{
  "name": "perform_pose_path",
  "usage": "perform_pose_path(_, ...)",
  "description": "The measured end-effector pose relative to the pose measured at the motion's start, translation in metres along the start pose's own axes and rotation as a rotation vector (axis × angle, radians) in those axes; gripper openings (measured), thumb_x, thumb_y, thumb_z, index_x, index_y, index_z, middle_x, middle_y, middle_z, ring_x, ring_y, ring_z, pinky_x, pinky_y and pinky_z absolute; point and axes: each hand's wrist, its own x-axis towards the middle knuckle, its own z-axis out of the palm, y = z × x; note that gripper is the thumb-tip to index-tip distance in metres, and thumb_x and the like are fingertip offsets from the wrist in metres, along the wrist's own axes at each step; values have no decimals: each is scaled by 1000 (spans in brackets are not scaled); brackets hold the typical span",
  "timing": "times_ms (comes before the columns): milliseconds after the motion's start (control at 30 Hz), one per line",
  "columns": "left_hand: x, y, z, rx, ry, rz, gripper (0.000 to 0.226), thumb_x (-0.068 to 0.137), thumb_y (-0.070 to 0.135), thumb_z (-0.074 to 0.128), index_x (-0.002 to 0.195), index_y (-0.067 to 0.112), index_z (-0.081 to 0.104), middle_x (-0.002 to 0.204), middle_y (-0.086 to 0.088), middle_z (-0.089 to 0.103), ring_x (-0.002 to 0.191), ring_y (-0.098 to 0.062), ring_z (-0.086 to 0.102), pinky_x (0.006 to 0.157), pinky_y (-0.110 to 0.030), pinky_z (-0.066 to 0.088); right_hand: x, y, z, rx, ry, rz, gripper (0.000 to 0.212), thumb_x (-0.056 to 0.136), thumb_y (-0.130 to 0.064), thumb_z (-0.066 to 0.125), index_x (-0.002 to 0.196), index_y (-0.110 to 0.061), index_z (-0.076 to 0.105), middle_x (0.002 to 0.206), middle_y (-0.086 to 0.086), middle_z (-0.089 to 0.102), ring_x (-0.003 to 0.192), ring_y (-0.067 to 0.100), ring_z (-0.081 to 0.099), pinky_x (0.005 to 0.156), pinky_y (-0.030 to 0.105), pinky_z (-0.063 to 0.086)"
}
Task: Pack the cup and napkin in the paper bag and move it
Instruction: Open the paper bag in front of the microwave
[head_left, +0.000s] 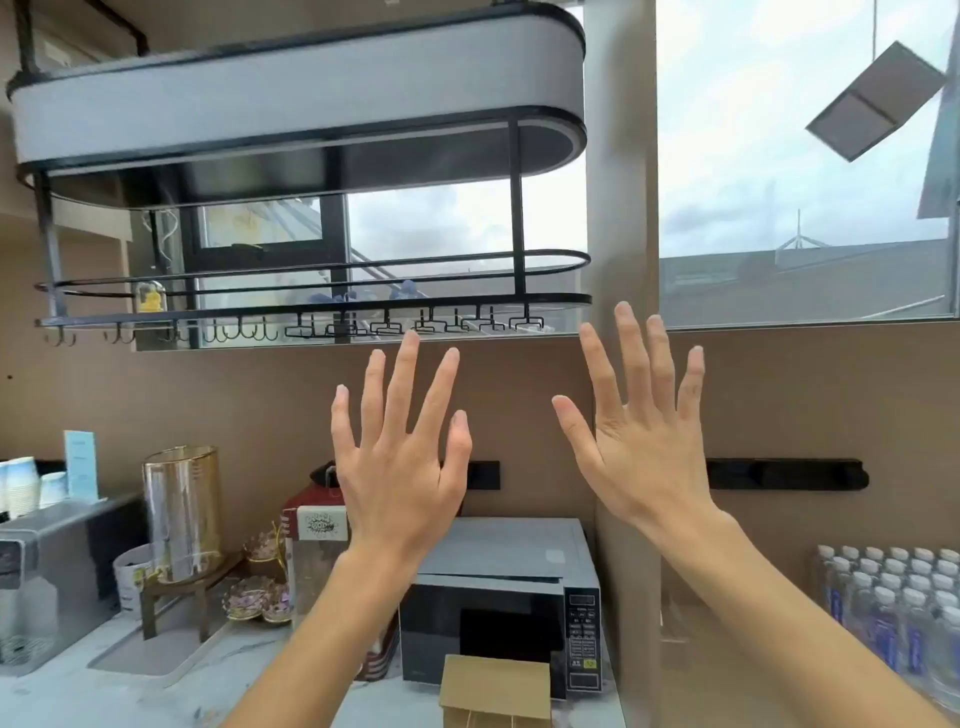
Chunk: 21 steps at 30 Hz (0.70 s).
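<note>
Both hands are raised in front of the wall with every finger spread wide and nothing in either of them. The left hand (400, 467) is showing its back to the camera, fingertips reaching toward the hooks under a black hanging rack (311, 306). The right hand (639, 441) is held just beside it, apart from it and slightly higher, equally splayed and empty. Below the forearms, at the bottom edge of the view, the top of a brown paper bag (496, 686) is standing on the pale marble-patterned counter (104, 696), directly in front of a grey microwave (498, 597); thin handles seem to be lying against its front, though the frame cuts them off. The bag is looking light and easily creased, so it would likely handle best pinched at the rim to open it, then carried by the handles or supported from beneath. Far to the left, stacked paper cups (21, 488) are sitting on a grey appliance; these appear light and crushable, best held gently around the side wall. No napkin can be made out. A glass drink dispenser (182, 514) is standing left of the microwave, and capped water bottles (893, 613) are crowding the right edge. Judging by this, packing is not yet under way.
</note>
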Motion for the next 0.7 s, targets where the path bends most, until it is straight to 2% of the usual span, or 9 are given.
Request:
perform_pose_path(333, -75, -1, 18, 33, -138, -29, 56, 100, 50, 25, 155, 42, 19, 168, 7, 9, 153, -19, 11, 120, -55, 14, -73, -10, 26, -14, -139, -1, 71, 100, -56, 31, 160, -26, 9, 169, 7, 3, 155, 33, 3, 118, 67, 10)
perform_pose_path(500, -112, 3, 25, 18, -211, -36, 56, 99, 48, 31, 154, 43, 20, 167, 7, 13, 153, -19, 12, 119, -55, 17, -108, -21, 31, 23, -201, -12, 72, 100, -55, 34, 160, -26, 9, 169, 8, 5, 155, 33, 6, 118, 67, 10)
perform_pose_path(700, -163, 1, 32, 19, -311, -80, 55, 99, 49, 33, 153, 45, 21, 167, 9, 13, 153, -20, 14, 119, -57, 18, -152, -28, 41, 60, -335, 23, 68, 101, -59, 23, 160, -28, 7, 169, 7, 4, 155, 33, 4, 119, 66, 9)
